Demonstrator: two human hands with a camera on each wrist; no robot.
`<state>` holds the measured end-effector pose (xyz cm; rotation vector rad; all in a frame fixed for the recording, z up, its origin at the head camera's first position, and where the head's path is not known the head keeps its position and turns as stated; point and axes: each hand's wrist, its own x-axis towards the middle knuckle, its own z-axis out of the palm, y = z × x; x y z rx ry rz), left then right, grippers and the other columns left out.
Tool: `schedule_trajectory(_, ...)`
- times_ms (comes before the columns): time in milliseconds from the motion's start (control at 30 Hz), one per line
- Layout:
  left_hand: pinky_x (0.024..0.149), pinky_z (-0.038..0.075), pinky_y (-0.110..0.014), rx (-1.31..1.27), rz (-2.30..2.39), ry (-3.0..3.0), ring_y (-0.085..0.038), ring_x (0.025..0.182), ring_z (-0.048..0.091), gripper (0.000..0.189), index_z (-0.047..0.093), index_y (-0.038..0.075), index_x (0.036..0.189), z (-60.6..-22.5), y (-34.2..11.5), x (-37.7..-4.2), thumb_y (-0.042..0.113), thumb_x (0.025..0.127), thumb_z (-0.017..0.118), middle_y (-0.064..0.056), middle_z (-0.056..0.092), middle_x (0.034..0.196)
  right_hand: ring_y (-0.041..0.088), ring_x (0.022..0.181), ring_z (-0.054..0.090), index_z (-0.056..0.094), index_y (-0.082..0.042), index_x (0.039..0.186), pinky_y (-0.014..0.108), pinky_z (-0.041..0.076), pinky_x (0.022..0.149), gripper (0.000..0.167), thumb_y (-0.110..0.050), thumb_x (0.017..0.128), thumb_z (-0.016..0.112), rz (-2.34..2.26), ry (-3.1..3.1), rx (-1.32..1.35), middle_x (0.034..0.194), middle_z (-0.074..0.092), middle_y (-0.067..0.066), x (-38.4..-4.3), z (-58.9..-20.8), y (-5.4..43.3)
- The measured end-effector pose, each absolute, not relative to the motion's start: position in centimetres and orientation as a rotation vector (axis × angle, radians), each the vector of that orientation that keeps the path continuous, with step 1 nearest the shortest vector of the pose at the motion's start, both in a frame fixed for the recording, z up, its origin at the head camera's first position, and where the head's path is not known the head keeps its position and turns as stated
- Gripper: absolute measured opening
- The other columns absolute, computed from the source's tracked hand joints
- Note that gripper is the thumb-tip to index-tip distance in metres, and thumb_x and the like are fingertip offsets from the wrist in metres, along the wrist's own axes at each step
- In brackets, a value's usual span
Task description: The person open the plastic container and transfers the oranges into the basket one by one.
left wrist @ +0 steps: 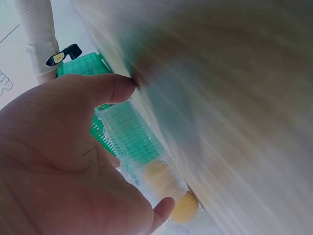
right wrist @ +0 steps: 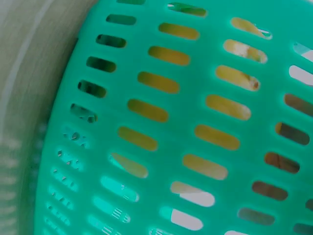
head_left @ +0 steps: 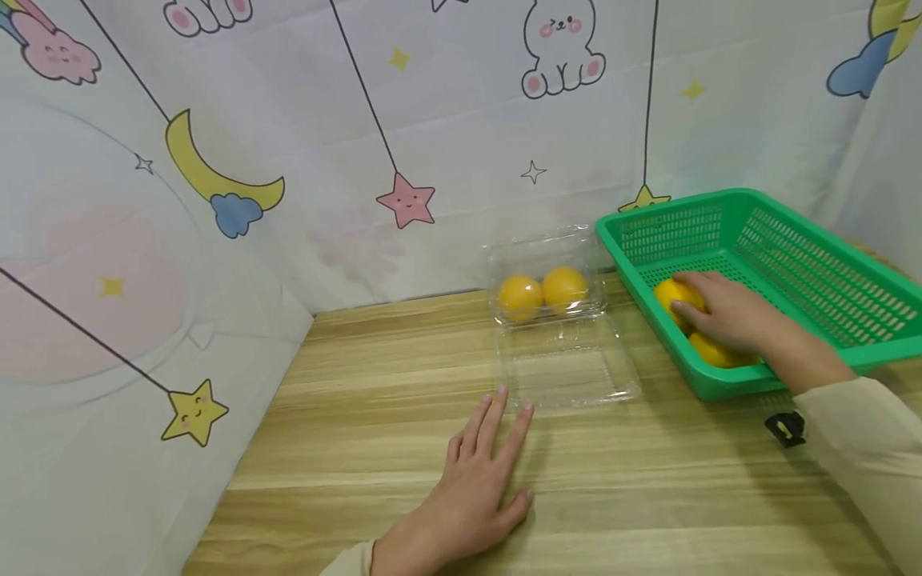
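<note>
My right hand (head_left: 735,312) reaches into the green plastic basket (head_left: 727,385) and grips an orange (head_left: 671,296) near its left wall. Another orange (head_left: 719,354) lies just below, partly covered by that hand. In the right wrist view, the slotted basket wall (right wrist: 187,115) blocks the hand, with orange patches showing through the slots. My left hand (head_left: 468,496), fingers spread and holding nothing, is low over the table, fingertips near the front edge of a clear plastic clamshell box (head_left: 562,372). Two oranges (head_left: 520,298) sit side by side in its far half.
The wood-grain table (head_left: 374,384) meets a white curtain (head_left: 461,144) printed with stars, moons and bears at the back and left. A small black object (head_left: 785,429) shows beside the right sleeve (head_left: 864,440), in front of the basket.
</note>
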<state>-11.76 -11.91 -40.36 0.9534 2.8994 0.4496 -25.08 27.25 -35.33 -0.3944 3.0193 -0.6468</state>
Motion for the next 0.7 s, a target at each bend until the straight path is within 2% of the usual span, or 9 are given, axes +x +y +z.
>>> schedule_trajectory(167,0.117,0.031,-0.066,0.949,0.462,2.89,-0.038,0.164,0.001,0.097,0.006,0.019,0.173,-40.3,-11.9,-11.77,0.03,0.1,0.07,-0.016,-0.01,0.178,0.057,0.122,0.052,0.031,0.013,0.158,0.069,0.047,0.093,0.056,-0.016,0.112,0.046,-0.588,3.005,-0.392,0.151,0.035,0.046,-24.94,-35.51,27.31)
schedule_trajectory(467,0.118,0.03,-0.067,0.943,0.471,2.881,-0.038,0.164,0.0,0.097,0.007,0.019,0.173,-40.35,-11.84,-11.85,0.03,0.101,0.07,-0.016,-0.01,0.178,0.054,0.121,0.051,0.024,0.01,0.162,0.07,0.045,0.093,0.066,-0.035,0.116,0.037,-0.615,2.944,-0.399,0.155,0.03,0.045,-24.94,-35.59,27.63)
schedule_trajectory(700,0.118,0.03,-0.067,0.945,0.471,2.891,-0.038,0.164,0.001,0.097,0.007,0.019,0.173,-40.45,-11.8,-11.87,0.03,0.1,0.07,-0.016,-0.009,0.178,0.057,0.13,0.044,0.022,0.015,0.159,0.074,0.039,0.101,0.067,-0.035,0.117,0.033,-0.692,2.904,-0.461,0.156,0.029,0.045,-25.18,-35.67,27.6)
